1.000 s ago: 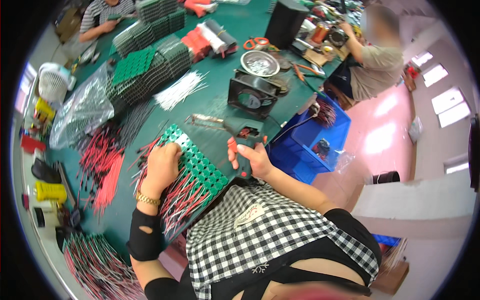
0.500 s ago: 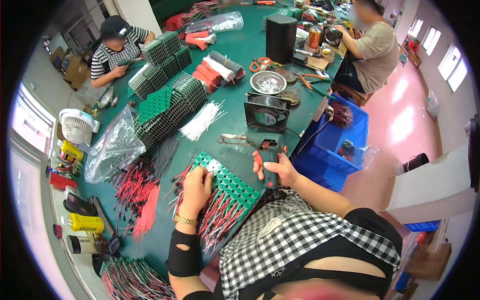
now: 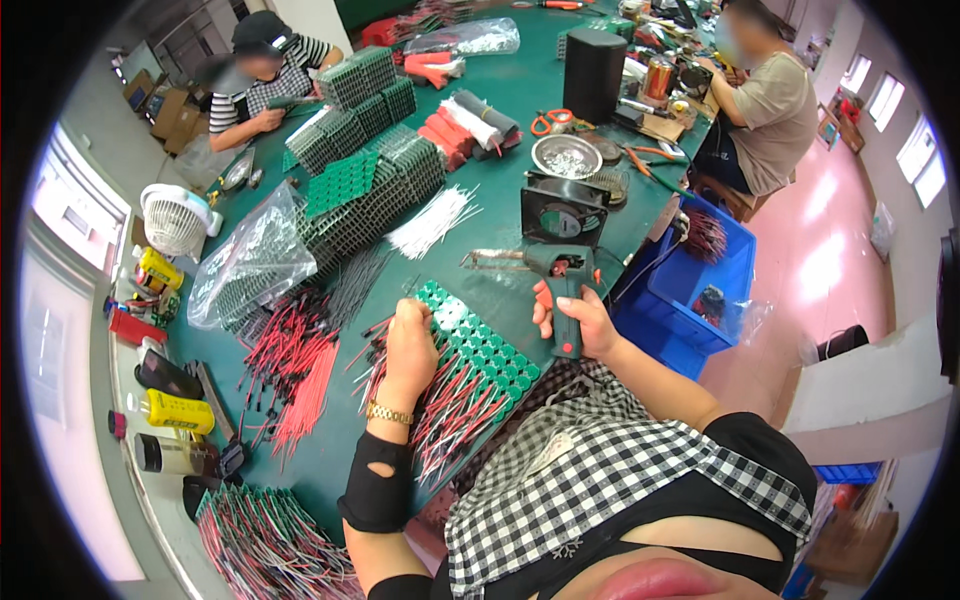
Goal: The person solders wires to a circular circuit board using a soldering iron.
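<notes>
In front of me a green panel of round circuit boards lies on the table, with red, white and black wires fanning from its near-left side. My left hand is closed at the panel's far-left corner; whatever its fingers pinch is hidden. My right hand wraps around the dark handle of a soldering gun, fingers near its red trigger. The gun's metal front points left above the table, apart from the panel. A small black fan stands just beyond the gun.
Red wires and white sleeves lie leftward, near stacked green boards and a plastic bag. A metal dish sits beyond the fan. Blue bins stand at right. Two people sit at the table's far sides.
The whole view has shifted, so the scene sits farther right. My left hand has moved slightly away and left along the panel, its fingers now at the corner. The soldering gun stays in my right hand.
</notes>
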Demonstrator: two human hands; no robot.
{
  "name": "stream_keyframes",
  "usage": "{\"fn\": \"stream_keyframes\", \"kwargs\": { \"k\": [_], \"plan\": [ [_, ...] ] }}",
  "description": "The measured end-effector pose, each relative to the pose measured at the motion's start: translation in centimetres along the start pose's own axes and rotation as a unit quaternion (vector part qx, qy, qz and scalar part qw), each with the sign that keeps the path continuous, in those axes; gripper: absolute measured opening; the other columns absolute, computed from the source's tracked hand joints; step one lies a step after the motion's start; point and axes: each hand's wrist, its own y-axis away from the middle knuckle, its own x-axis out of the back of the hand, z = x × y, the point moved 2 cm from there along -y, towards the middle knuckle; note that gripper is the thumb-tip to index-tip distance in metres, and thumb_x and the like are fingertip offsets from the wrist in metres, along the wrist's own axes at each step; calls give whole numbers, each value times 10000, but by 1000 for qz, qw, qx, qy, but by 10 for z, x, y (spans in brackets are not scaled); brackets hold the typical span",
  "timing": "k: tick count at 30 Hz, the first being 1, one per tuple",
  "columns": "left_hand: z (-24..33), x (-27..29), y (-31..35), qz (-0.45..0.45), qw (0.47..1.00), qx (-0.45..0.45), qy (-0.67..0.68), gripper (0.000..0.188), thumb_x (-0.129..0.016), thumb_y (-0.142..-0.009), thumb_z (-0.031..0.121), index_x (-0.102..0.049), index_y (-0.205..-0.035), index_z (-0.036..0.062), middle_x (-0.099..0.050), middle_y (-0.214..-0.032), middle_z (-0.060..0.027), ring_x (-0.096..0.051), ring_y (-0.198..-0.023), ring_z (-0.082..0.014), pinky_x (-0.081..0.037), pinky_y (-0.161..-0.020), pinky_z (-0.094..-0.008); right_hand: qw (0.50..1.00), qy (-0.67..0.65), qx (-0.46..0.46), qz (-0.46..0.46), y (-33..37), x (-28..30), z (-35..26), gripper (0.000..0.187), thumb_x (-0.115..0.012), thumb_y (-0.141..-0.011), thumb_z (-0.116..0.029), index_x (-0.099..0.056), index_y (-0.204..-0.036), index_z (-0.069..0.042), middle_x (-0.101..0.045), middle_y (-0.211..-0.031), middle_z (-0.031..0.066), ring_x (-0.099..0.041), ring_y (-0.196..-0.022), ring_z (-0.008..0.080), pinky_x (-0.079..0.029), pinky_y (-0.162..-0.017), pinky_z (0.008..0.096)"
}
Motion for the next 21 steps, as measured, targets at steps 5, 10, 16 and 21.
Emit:
{"fn": "stream_keyframes", "kwargs": {
  "k": [5, 10, 16, 21],
  "plan": [
    [6, 11, -9, 49, 995, -31, -83, 110, -609, -785, 71, -522, -849, 51, -548, -825, -128, -576, -667, -324, -468, -551, -399, 1000, 22, 21, 7, 1, 5, 4, 421, -565, -845, -188, -472, -1197, 24, -613, -903, 150, -612, -691, 191, -491, -650, 297],
    [20, 5, -19, 32, 998, 28, -51, 101, -643, -718, 27, -545, -732, 47, -531, -703, -91, -557, -573, -256, -463, -525, -336, 998, 56, 4, -5, 16, 6, -21, 497, -573, -821, -163, -435, -1258, 28, -603, -911, 166, -607, -708, 191, -485, -680, 298],
    [22, 12, -16, 4, 998, 55, -18, 101, -653, -718, 75, -558, -690, 60, -516, -725, -93, -570, -583, -293, -483, -527, -386, 986, 134, -96, 17, 38, -19, -33, 502, -559, -812, -110, -432, -1274, 37, -610, -902, 155, -597, -712, 186, -489, -698, 308],
    [21, 16, -15, -32, 997, 67, 3, 72, -652, -730, 68, -584, -725, 45, -533, -763, -93, -574, -619, -297, -493, -559, -382, 985, 152, -77, -22, 44, -21, -33, 461, -517, -850, -58, -423, -1293, 26, -599, -941, 146, -599, -800, 197, -495, -739, 340]
  ]
}}
